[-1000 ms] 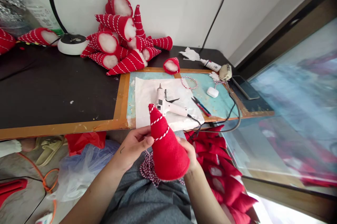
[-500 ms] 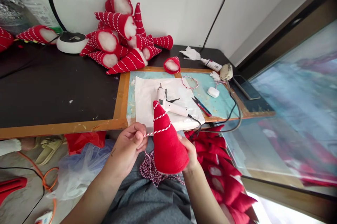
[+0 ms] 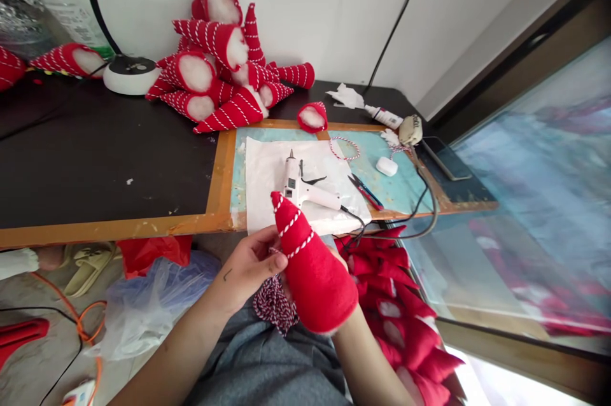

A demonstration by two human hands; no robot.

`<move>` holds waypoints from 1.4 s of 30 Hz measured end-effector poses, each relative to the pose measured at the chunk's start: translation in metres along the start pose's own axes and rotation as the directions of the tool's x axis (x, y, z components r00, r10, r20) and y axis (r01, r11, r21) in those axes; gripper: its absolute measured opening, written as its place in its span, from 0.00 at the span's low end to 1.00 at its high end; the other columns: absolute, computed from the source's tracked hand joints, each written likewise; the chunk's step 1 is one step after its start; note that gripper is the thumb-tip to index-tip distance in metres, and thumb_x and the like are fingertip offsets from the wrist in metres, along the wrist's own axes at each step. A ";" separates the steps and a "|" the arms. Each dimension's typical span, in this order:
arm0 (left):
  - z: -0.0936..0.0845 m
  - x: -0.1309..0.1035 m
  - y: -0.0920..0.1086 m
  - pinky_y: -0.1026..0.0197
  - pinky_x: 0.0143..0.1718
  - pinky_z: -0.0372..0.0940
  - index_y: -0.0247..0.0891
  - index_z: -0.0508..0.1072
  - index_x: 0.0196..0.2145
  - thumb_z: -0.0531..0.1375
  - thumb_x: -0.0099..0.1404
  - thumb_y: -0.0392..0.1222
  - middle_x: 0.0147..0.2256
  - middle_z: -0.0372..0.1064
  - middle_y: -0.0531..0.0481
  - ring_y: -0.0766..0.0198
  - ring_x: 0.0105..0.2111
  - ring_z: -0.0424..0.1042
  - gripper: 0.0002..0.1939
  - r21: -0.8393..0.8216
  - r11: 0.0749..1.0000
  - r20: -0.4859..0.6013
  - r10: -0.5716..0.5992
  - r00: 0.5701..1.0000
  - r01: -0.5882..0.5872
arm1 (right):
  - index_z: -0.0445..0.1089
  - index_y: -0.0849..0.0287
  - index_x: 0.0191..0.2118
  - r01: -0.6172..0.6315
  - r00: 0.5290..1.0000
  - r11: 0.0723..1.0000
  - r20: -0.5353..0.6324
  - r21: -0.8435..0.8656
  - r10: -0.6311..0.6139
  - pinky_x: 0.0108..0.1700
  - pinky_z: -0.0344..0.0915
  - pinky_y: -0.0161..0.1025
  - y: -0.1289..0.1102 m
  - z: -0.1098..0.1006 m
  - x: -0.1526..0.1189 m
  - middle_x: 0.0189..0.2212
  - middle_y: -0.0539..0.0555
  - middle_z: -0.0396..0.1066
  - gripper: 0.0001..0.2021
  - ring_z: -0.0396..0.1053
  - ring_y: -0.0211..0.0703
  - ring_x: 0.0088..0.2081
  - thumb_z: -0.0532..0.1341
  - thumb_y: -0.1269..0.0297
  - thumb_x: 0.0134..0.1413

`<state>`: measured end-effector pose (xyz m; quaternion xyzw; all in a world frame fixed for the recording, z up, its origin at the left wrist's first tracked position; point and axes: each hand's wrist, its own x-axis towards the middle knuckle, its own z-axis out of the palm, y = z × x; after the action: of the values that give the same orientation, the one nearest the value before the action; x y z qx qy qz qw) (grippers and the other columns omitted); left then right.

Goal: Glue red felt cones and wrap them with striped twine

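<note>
Tabletop (image 3: 95, 164): black, left and centre of frame; its taped front edge (image 3: 162, 226) runs above the hands. Red cone (image 3: 322, 288): lower centre, below that edge, tip up-left. Left hand (image 3: 248, 266): partly curled, thumb and fingers gripping striped cord (image 3: 304, 245) at the cone's left side. Right hand (image 3: 340, 256): behind the cone, mostly hidden; opening cannot be determined. Pouch (image 3: 410, 131) and white bottle (image 3: 384, 117), right of centre: lettering illegible.

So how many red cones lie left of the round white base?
2: one red cone beside the base, a second cone farther left, cropped by the frame. More may hide.
</note>
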<state>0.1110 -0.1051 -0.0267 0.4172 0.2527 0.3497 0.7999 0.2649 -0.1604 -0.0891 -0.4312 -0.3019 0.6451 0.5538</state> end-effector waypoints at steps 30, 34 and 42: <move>-0.021 -0.003 0.006 0.68 0.30 0.57 0.41 0.83 0.44 0.76 0.55 0.59 0.28 0.67 0.52 0.67 0.28 0.63 0.25 0.243 0.970 -0.170 0.071 0.983 -0.028 | 0.76 0.52 0.54 -0.014 0.995 0.992 -0.092 0.124 0.025 0.51 0.70 0.45 -0.052 0.015 -0.046 0.50 0.55 0.80 0.30 0.77 0.54 0.47 0.74 0.46 0.47; -0.014 -0.002 0.004 0.61 0.38 0.66 0.38 0.84 0.41 0.75 0.51 0.65 0.31 0.74 0.46 0.59 0.34 0.72 0.30 0.144 0.990 0.021 0.003 1.000 -0.006 | 0.80 0.56 0.46 -0.108 0.994 0.972 -0.003 0.209 0.111 0.46 0.71 0.47 -0.046 0.016 -0.039 0.40 0.58 0.82 0.30 0.79 0.55 0.39 0.74 0.40 0.40; -0.012 -0.001 -0.001 0.63 0.34 0.63 0.37 0.80 0.40 0.74 0.55 0.62 0.31 0.72 0.49 0.61 0.31 0.68 0.27 0.321 0.942 -0.182 0.166 0.969 -0.101 | 0.68 0.48 0.58 0.146 0.985 0.988 -0.086 -0.049 -0.149 0.61 0.66 0.47 -0.046 0.017 -0.038 0.59 0.55 0.72 0.30 0.71 0.53 0.59 0.67 0.38 0.57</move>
<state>0.1025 -0.1003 -0.0337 0.5150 0.3569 0.4008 0.6684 0.2708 -0.1866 -0.0332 -0.4480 -0.3215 0.5757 0.6037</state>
